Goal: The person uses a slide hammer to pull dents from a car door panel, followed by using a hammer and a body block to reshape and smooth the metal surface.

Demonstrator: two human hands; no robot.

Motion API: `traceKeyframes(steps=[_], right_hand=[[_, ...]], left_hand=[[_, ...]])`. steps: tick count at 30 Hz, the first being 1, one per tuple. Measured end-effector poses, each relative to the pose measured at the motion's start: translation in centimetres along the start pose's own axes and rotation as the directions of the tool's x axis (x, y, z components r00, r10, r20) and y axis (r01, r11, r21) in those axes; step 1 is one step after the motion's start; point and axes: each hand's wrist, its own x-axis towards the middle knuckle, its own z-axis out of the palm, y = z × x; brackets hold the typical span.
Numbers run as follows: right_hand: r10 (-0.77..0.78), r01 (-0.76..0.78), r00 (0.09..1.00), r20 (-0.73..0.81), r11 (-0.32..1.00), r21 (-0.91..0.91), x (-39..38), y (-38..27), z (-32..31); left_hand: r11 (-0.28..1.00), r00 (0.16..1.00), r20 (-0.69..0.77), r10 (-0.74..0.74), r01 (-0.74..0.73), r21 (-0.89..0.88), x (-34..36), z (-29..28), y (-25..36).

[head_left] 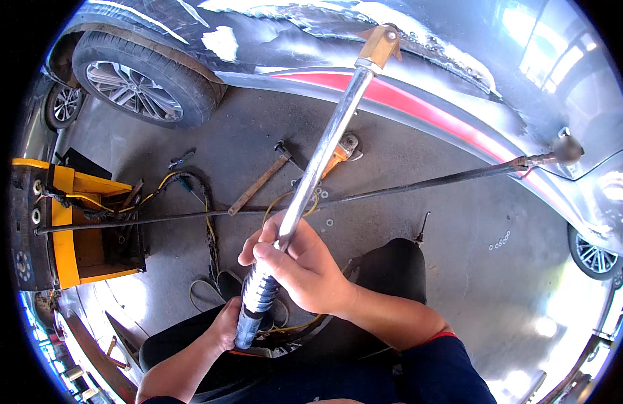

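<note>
A slide hammer (327,147) slants up from my lap toward the car, with a chrome shaft, a ribbed sliding weight and a dark bluish handle. Its brass-coloured hooked head (380,48) overlaps the car's side panel; whether it touches the panel I cannot tell. My right hand (310,269) is closed around the lower shaft, just at the upper end of the ribbed weight (260,291). Lower down, my left hand (225,324) grips the handle, its fingers partly hidden. Bare, scraped metal and white patches mark the dark car panel (278,37) ahead.
A long dark bar or cable (419,185) runs from the yellow and black machine (67,259) to the car's side. On the floor lie a wooden-handled hammer (261,182), an orange angle grinder (338,156), washers (500,241) and cables (209,232). A car wheel (133,89) stands far left.
</note>
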Motion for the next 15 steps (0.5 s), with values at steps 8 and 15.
traceKeyframes(steps=[8,15], right_hand=[[0.018,-0.018,1.0,-0.005,0.998,0.055,-0.2,0.0,0.0],[0.06,-0.058,0.998,-0.016,0.995,0.077,0.0,0.1,0.1]], left_hand=[[0.994,1.0,-0.02,-0.016,0.014,-0.108,0.5,-0.3,-1.1],[0.995,0.999,-0.024,-0.03,0.028,-0.092,0.4,-0.8,-1.5]])
